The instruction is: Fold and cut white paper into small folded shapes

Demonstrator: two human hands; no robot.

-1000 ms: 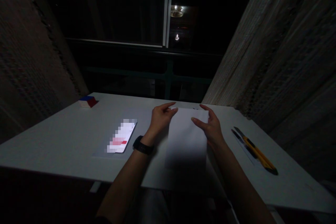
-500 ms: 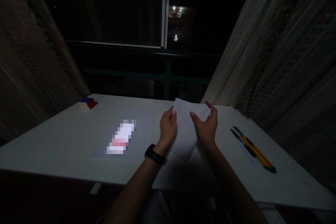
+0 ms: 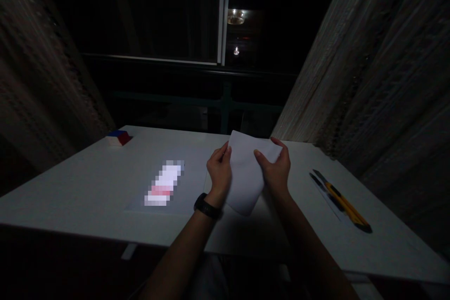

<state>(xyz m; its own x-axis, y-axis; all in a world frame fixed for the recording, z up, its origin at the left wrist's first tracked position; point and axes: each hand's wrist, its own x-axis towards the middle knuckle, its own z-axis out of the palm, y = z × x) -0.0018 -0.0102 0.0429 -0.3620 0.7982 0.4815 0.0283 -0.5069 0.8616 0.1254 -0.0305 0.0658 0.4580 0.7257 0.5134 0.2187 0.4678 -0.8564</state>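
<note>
A folded sheet of white paper (image 3: pixel 246 173) is held up over the near middle of the table, tilted toward me. My left hand (image 3: pixel 220 168) pinches its left edge between thumb and fingers; a black wristband sits on that wrist. On the other side, my right hand (image 3: pixel 276 166) grips the paper's right part, the thumb pressed on its face and the fingers behind it. The back of the paper is hidden from me.
White table (image 3: pixel 77 192) in dim light. To the left, a blurred-out lit phone (image 3: pixel 164 183) lies on a flat paper sheet (image 3: pixel 195 183). A colored cube (image 3: pixel 118 138) stands at the far left. At right lie a yellow utility knife (image 3: pixel 346 204) and a dark pen (image 3: pixel 326 192).
My left hand has shifted slightly left along the paper's edge, its thumb now nearer the edge. My right hand keeps about the same grip.
</note>
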